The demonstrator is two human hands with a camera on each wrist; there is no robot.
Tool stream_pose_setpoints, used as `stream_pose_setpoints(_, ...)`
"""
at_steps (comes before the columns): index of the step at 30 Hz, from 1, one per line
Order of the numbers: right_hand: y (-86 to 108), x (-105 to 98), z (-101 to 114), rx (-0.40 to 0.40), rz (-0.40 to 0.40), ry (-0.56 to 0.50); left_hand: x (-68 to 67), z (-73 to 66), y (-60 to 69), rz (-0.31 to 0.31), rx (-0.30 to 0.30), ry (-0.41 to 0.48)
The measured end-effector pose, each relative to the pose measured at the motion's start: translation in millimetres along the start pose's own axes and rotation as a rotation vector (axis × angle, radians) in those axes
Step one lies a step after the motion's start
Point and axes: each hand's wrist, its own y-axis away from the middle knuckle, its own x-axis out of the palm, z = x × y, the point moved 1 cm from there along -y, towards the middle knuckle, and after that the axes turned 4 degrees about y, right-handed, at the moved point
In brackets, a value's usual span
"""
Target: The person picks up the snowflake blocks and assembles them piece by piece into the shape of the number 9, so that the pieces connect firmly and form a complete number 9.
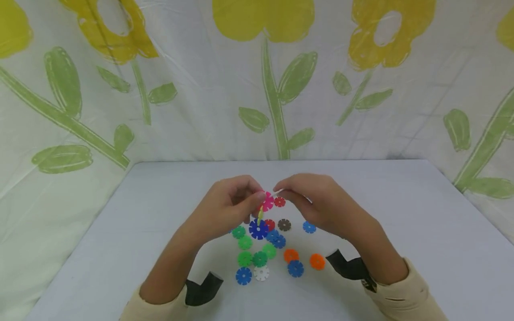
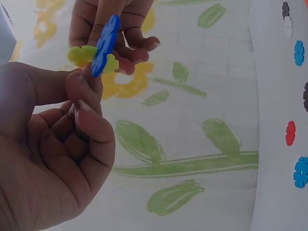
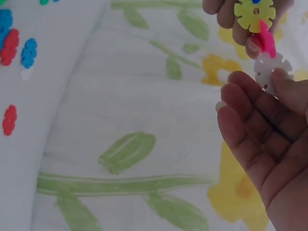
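A short chain of notched plastic discs is held between the two hands above the table. In the head view my left hand (image 1: 229, 207) pinches the pink disc (image 1: 267, 202); a yellow disc (image 1: 260, 215) seen edge-on and a dark blue disc (image 1: 258, 229) hang below it. My right hand (image 1: 321, 200) pinches a white disc (image 1: 277, 192), which meets the pink one's edge. From the right wrist, the white disc (image 3: 270, 72) touches the pink disc (image 3: 265, 41), and the yellow disc (image 3: 255, 13) is joined above. In the left wrist view the blue disc (image 2: 106, 45) crosses the yellow one (image 2: 84, 55).
Loose discs lie on the white table (image 1: 160, 223) below the hands: several green (image 1: 245, 258) and blue (image 1: 296, 268), two orange (image 1: 317, 261), a white (image 1: 261, 273), a brown (image 1: 284, 224) and red ones (image 1: 279, 202). A flowered cloth (image 1: 192, 89) hangs behind the table.
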Motion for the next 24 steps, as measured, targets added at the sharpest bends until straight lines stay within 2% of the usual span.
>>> stream_pose_setpoints(4,-1.3,-1.3,13.8,-0.044,-0.033,0.114,2.6,-6.7,5.0,-0.038,0.042,0.006)
stream_pose_setpoints(9,-3.0,-2.6,30.4,-0.102,-0.142,0.216,5.0,-19.3,11.0,-0.102,0.125,0.003)
stream_pose_setpoints(13,-3.7,-2.6,39.2,-0.125,-0.204,0.218,4.9,-27.0,15.5,-0.134,0.186,-0.005)
stream_pose_setpoints(24,-5.1,-2.3,45.5,-0.152,-0.284,0.187,7.4,-33.8,19.8,-0.126,0.237,0.047)
